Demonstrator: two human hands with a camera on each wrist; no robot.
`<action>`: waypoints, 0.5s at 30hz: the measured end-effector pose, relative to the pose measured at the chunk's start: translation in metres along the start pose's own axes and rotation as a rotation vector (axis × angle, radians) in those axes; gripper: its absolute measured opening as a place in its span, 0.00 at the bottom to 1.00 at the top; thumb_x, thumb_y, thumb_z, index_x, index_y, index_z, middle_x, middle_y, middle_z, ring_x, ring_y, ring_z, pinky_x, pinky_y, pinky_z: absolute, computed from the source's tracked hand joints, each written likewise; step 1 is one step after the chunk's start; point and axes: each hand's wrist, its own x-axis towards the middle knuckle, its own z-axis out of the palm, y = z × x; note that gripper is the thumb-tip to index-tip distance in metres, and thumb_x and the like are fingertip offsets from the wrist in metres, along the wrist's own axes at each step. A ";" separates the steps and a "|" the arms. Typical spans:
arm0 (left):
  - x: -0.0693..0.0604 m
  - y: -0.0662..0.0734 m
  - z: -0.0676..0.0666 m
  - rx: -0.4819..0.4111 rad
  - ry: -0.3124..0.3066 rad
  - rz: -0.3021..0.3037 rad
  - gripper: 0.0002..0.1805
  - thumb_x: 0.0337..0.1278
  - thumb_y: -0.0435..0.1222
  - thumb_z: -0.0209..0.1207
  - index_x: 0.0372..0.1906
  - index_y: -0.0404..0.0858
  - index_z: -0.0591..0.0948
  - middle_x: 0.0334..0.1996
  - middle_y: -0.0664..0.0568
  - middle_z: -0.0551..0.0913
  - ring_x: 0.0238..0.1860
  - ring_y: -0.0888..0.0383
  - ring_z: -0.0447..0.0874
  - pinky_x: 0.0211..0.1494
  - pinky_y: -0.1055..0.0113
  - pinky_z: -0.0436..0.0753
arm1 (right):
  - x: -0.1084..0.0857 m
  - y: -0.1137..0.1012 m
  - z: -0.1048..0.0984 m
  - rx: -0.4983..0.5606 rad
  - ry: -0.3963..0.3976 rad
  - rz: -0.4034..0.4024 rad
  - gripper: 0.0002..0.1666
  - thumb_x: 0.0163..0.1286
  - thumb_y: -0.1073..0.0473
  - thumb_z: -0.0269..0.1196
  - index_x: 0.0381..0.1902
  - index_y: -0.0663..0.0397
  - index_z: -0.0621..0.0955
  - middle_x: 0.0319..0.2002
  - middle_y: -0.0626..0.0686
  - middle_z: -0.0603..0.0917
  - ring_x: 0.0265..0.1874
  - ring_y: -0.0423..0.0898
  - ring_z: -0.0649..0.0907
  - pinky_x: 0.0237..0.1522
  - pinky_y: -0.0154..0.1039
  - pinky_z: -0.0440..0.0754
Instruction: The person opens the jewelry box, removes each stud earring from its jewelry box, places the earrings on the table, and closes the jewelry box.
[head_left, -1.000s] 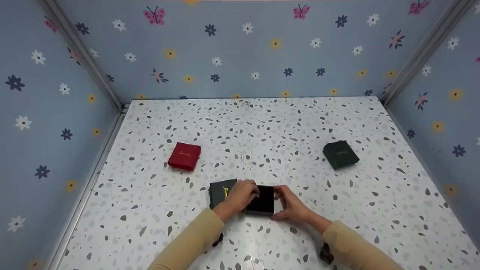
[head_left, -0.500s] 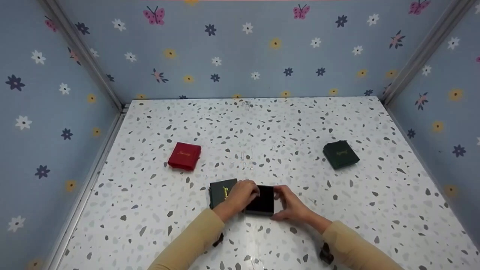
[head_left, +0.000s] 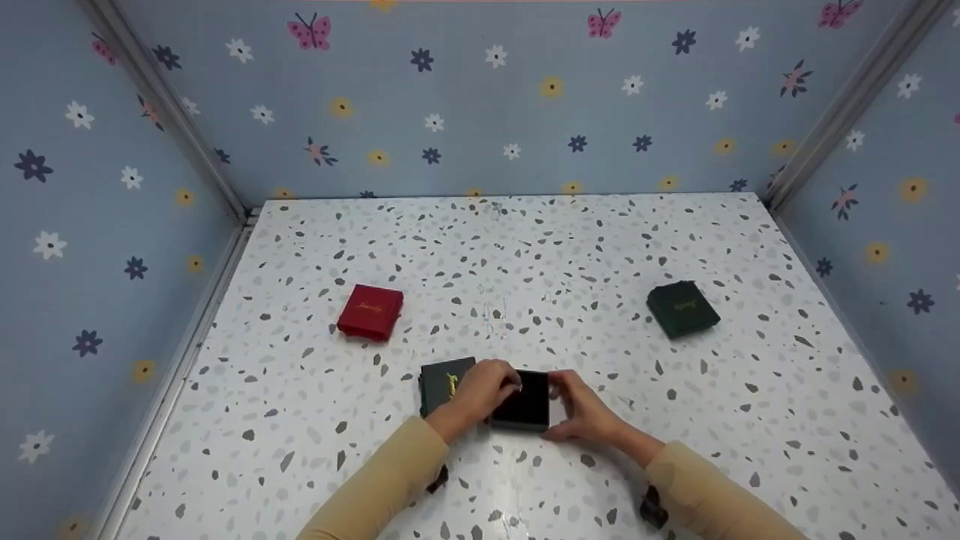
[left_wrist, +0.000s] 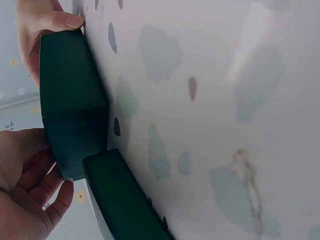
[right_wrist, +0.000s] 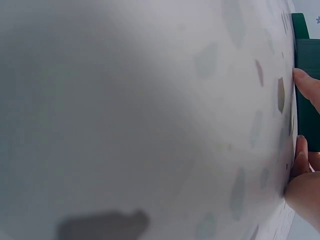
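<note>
An open dark green jewelry box (head_left: 523,429) with a black interior sits near the table's front middle. Around its right side, my right hand (head_left: 589,412) grips it, thumb at the near corner and fingers at the far one; the right wrist view shows the same hand against the green wall (right_wrist: 310,110). My left hand (head_left: 484,390) is over the box's left edge, fingers curled and tips by the black interior; whether they pinch anything is hidden. In the left wrist view its fingers (left_wrist: 37,175) lie beside the green box (left_wrist: 75,100). A dark green lid (head_left: 442,379) with gold lettering lies partly under the left hand.
Farther back lie a red jewelry box (head_left: 370,313) at left and another dark green box (head_left: 683,308) at right. Several thin, faint items (head_left: 495,311) lie on the speckled table (head_left: 600,247) between them. Flower-patterned panels (head_left: 480,90) enclose the back and sides.
</note>
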 end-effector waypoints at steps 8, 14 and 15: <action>0.001 0.003 -0.005 -0.049 0.017 0.003 0.04 0.50 0.31 0.59 0.30 0.38 0.84 0.29 0.53 0.82 0.35 0.58 0.78 0.42 0.67 0.75 | -0.001 -0.034 -0.004 0.043 -0.021 0.045 0.48 0.33 0.74 0.72 0.54 0.74 0.61 0.45 0.64 0.68 0.42 0.61 0.68 0.47 0.42 0.66; 0.002 0.004 -0.012 -0.052 0.026 0.007 0.05 0.50 0.31 0.58 0.30 0.37 0.84 0.29 0.52 0.81 0.35 0.57 0.78 0.41 0.67 0.75 | -0.001 -0.038 -0.006 0.031 -0.034 0.062 0.48 0.34 0.73 0.72 0.54 0.73 0.61 0.45 0.64 0.68 0.43 0.60 0.69 0.48 0.42 0.67; 0.002 0.004 -0.013 -0.051 0.030 0.013 0.04 0.50 0.31 0.58 0.30 0.37 0.84 0.29 0.52 0.81 0.35 0.57 0.78 0.41 0.67 0.75 | -0.001 -0.037 -0.005 0.025 -0.032 0.066 0.48 0.34 0.73 0.72 0.54 0.73 0.61 0.46 0.64 0.68 0.43 0.60 0.69 0.48 0.42 0.67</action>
